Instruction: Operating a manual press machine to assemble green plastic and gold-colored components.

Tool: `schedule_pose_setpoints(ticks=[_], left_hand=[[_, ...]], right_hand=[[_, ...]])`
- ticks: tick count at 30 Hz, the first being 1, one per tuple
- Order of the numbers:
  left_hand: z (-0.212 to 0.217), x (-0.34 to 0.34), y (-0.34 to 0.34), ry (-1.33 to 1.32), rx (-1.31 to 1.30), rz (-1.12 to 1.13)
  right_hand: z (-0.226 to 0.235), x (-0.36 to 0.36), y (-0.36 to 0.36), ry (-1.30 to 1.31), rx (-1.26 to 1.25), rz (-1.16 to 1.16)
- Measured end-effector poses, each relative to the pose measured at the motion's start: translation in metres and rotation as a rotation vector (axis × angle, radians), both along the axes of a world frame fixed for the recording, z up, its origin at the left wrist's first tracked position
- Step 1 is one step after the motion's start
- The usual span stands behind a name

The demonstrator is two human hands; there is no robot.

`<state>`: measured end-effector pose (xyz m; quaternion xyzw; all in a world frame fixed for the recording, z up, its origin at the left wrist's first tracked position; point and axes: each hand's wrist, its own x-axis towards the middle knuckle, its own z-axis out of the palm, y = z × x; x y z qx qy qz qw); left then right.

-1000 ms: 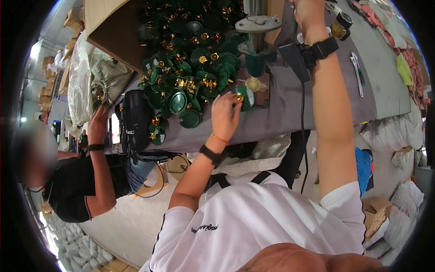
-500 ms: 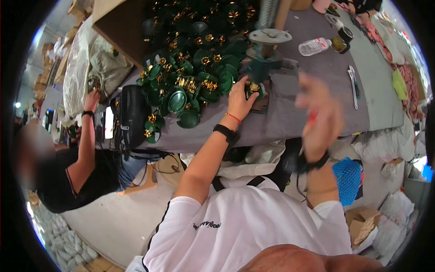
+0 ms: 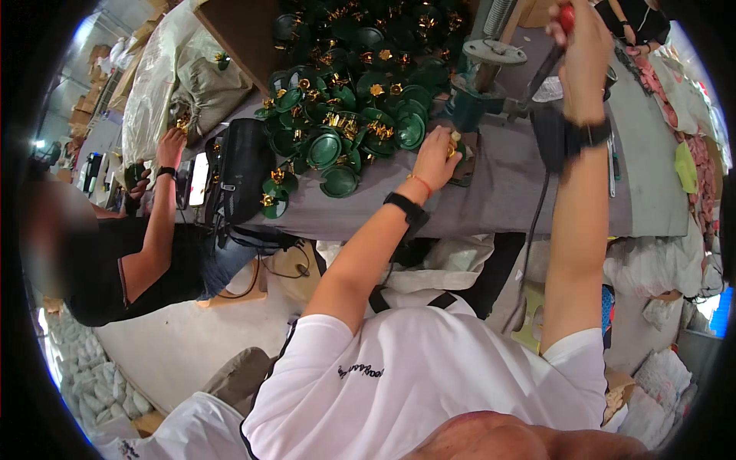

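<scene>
A hand-lever press (image 3: 464, 106) stands on the cloth-covered table, with a spring and a round metal plate above its green body. My right hand (image 3: 586, 57), raised at the upper right, is closed around the red-knobbed lever (image 3: 543, 73) of the press. Below the press, my left hand (image 3: 435, 159) pinches a small dark green piece with a gold flower-shaped fitting (image 3: 452, 146). This piece sits at the flat metal base (image 3: 466, 157); my fingers partly cover it. To the left of that hand spreads a heap of green discs (image 3: 325, 150), many bearing gold fittings.
A cardboard box (image 3: 234, 38) backs the heap. A black bag (image 3: 249, 165) and a lit phone (image 3: 199, 180) lie on the left, beside a seated person (image 3: 146, 261) handling similar pieces. Farther right are a wrench (image 3: 612, 165) and pink material (image 3: 665, 92).
My right hand has swung up and away from me, from near the table's front edge to the upper right. My left hand stays at the press base. The whole view has shifted slightly.
</scene>
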<state>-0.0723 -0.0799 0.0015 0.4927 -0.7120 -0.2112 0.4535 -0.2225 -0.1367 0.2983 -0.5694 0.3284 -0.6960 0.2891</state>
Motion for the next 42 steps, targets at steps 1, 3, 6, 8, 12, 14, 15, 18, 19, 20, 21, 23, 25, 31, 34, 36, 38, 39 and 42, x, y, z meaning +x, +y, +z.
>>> schedule_pose_setpoints(ticks=[1, 3, 6, 8, 12, 14, 15, 18, 19, 20, 21, 23, 25, 31, 34, 36, 38, 39, 42], left_hand=[[0.001, 0.007, 0.012, -0.099, -0.015, -0.092], [0.008, 0.024, 0.047, -0.227, -0.036, -0.24], [0.021, 0.054, 0.104, -0.323, -0.04, -0.272], [0.03, 0.076, 0.11, -0.381, -0.044, -0.243], [0.054, 0.115, 0.058, -0.77, -0.089, 0.149], [0.067, 0.121, 0.045, -0.794, -0.065, 0.238], [0.07, 0.119, 0.043, -0.727, -0.211, 0.247], [0.07, 0.099, 0.051, -0.327, 0.089, 0.166], [0.065, 0.088, 0.053, 0.039, 0.41, 0.091], [0.058, 0.075, 0.052, 0.186, 0.309, 0.023], [0.049, 0.064, 0.045, 0.244, 0.365, 0.021], [0.03, 0.043, 0.029, 0.277, 0.259, 0.007], [0.016, 0.028, 0.019, 0.224, 0.233, -0.009], [0.009, 0.002, -0.004, -0.122, 0.047, 0.193], [0.014, 0.003, -0.015, -0.212, 0.107, 0.194], [0.013, 0.005, -0.019, -0.282, 0.264, 0.057], [0.009, 0.005, -0.018, -0.264, 0.218, 0.068], [0.007, 0.004, -0.017, -0.279, 0.219, 0.077], [0.005, 0.001, -0.015, -0.234, 0.176, 0.135]], right_hand=[[-0.001, 0.0, -0.02, -0.09, 0.037, 0.008], [-0.011, -0.006, -0.049, -0.114, 0.056, -0.002], [-0.028, -0.012, -0.067, -0.174, 0.064, -0.008], [-0.03, -0.011, -0.063, -0.207, 0.047, 0.0], [-0.02, -0.004, -0.051, -0.141, -0.022, -0.031], [-0.018, -0.002, -0.051, -0.201, 0.038, -0.039], [-0.019, -0.002, -0.054, -0.201, 0.047, -0.017], [-0.027, -0.008, -0.064, -0.177, 0.069, -0.095], [-0.03, -0.009, -0.067, -0.152, 0.033, -0.104], [-0.031, -0.01, -0.069, -0.147, 0.034, -0.119], [-0.032, -0.01, -0.07, -0.15, 0.033, -0.112], [-0.03, -0.008, -0.068, -0.153, 0.024, -0.072], [-0.025, -0.006, -0.064, -0.145, 0.0, -0.055], [-0.03, -0.006, -0.061, -0.126, -0.033, -0.074], [-0.037, -0.01, -0.067, -0.119, -0.025, -0.031], [-0.032, -0.011, -0.063, -0.136, -0.017, 0.023], [-0.022, -0.01, -0.04, -0.164, -0.039, 0.102], [-0.017, -0.008, -0.024, -0.12, -0.036, 0.071], [-0.03, -0.013, 0.052, 0.288, -0.154, -0.192]])
